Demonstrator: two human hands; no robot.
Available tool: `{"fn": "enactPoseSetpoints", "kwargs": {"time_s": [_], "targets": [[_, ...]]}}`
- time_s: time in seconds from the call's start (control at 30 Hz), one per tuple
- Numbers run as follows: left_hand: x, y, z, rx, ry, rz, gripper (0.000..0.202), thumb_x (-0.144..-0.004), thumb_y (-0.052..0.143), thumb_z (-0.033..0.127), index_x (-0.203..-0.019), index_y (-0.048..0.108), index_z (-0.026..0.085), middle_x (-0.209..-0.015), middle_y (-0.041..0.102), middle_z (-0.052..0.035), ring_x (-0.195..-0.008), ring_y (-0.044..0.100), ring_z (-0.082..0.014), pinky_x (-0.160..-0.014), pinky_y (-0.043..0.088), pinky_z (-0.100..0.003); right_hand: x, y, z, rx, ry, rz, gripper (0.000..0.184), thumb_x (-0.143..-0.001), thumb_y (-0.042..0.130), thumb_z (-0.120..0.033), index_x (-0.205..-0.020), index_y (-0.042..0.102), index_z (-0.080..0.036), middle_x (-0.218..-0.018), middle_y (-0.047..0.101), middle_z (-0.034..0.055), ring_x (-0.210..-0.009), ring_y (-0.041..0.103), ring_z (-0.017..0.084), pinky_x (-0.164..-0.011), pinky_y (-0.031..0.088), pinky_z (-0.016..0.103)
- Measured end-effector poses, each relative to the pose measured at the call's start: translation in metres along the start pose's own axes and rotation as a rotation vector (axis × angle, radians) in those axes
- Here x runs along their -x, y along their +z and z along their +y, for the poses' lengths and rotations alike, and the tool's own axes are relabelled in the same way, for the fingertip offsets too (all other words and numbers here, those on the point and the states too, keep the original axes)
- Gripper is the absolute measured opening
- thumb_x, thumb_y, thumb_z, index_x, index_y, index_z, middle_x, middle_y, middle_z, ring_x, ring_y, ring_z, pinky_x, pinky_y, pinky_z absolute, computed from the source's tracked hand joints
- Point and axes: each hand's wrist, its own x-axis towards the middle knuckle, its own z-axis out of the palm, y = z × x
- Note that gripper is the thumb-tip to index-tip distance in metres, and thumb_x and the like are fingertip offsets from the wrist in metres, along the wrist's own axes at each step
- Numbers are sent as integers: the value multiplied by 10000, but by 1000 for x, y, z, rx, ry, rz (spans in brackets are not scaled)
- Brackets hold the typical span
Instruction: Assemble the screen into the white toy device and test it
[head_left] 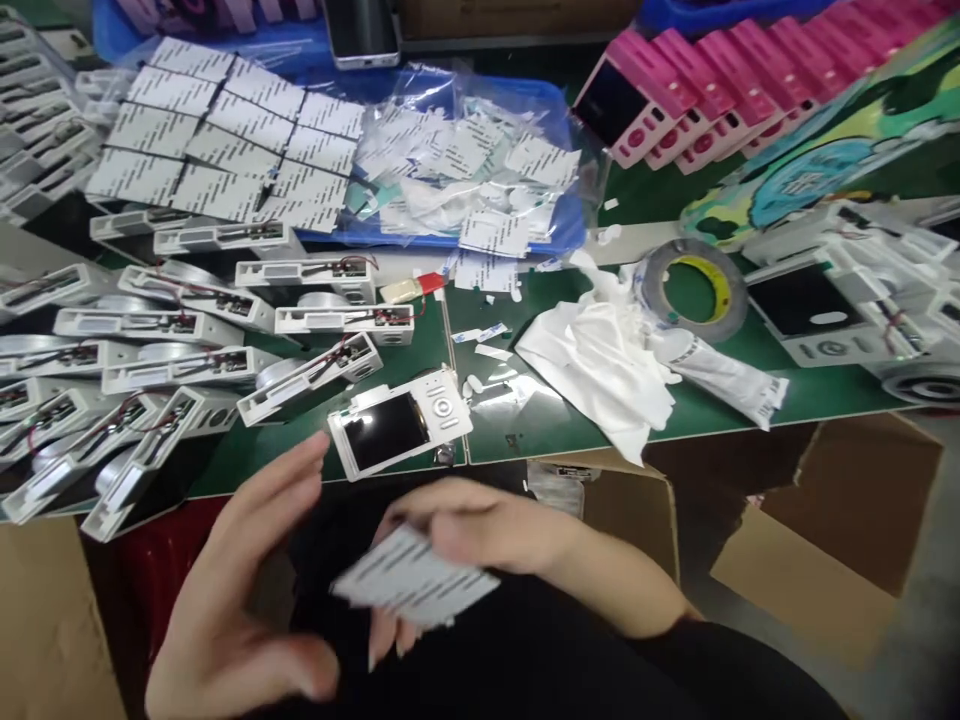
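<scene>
Head view: right hand [480, 525] pinching white printed label sheet [415, 577] between thumb and fingers; left hand [232, 590] open wide, just beside it. White plastic camera-shaped housing [400, 425] lies ahead of both hands on green workbench mat [720, 405].

Roll of tape [737, 295], crumpled white cloth [592, 360], pink camera casings [675, 90], cardboard box [795, 570]

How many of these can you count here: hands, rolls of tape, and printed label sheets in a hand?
Hands: 2 (left hand, right hand)
Rolls of tape: 1
Printed label sheets in a hand: 1
Total: 4
</scene>
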Motion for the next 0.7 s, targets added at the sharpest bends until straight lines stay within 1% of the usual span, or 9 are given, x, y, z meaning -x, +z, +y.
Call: {"fn": "enactPoseSetpoints", "kwargs": {"time_s": [0.03, 0.07, 0.13, 0.23, 0.3, 0.37, 0.47, 0.57, 0.7], "targets": [[1, -2, 6, -99, 148, -90, 804, -871, 666, 655, -1568, 391, 364, -1705, 312, 16, -1496, 444, -280, -1213, 445, -366, -5, 3, 4, 78, 90, -37, 378, -973, 614, -491, -1054, 650, -123, -902, 759, 90, -783, 738, 147, -799, 601, 288], [2, -4, 11, -221, 249, -93, 786, -925, 633, 596, -1599, 321, 340, -1732, 228, 48, -1555, 342, -242, -1272, 341, -332, -8, 5, 5, 194, 159, -46, 333, -974, 614, -442, -1068, 641, -124, -911, 748, 80, -790, 722, 132, -794, 586, 268], [3, -9, 19, -348, 346, -102, 685, -994, 585, 463, -1599, 323, 276, -1706, 293, 51, -1562, 326, -228, -1308, 252, -355, -12, 9, 5, 487, 212, 12, 337, -932, 671, -400, -1148, 627, -145, -978, 735, 56, -847, 702, 128, -787, 556, 243], [1, -19, 18, -319, 267, -354, 895, -890, 631, 658, -1615, 285, 265, -1525, 576, -54, -1388, 578, -272, -1218, 415, -391, -8, 17, 2, 899, 158, 111, 574, -838, 789, -469, -1279, 572, -173, -1084, 736, 38, -904, 711, 163, -784, 549, 262], [0, -24, 12, -257, 132, -442, 1046, -799, 628, 783, -1629, 243, 277, -1466, 625, -95, -1255, 681, -308, -1049, 574, -397, -4, 27, 2, 1195, 46, 148, 630, -841, 787, -515, -1293, 548, -147, -1082, 743, 49, -908, 717, 185, -821, 554, 299], [-2, -23, 6, -177, 17, -459, 1102, -754, 623, 832, -1634, 217, 307, -1464, 625, -105, -1187, 719, -314, -934, 634, -387, 0, 38, 6, 1555, -117, 230, 539, -880, 752, -503, -1222, 580, -124, -1041, 751, 67, -893, 710, 204, -829, 541, 328], [-3, -14, 3, -138, -12, -441, 1066, -760, 673, 776, -1628, 197, 379, -1470, 627, -71, -1220, 704, -284, -982, 617, -374, 2, 54, 14, 2020, -264, 363, 289, -953, 657, -377, -1091, 633, -124, -970, 760, 88, -844, 689, 221, -772, 496, 349], [-3, -2, 5, -215, 11, -411, 1002, -820, 698, 685, -1629, 196, 372, -1466, 634, -65, -1277, 670, -272, -1042, 590, -392, 1, 62, 15, 2221, -254, 386, 195, -953, 585, -259, -1068, 650, -116, -918, 760, 95, -804, 672, 218, -744, 455, 353], [-4, 2, 2, -167, 42, -475, 942, -846, 650, 695, -1619, 254, 329, -1395, 686, -77, -1228, 700, -248, -1024, 597, -367, 2, 59, 8, 2131, -213, 321, 342, -1015, 505, -422, -1096, 642, -120, -827, 726, 62, -714, 632, 197, -694, 432, 342]]}}
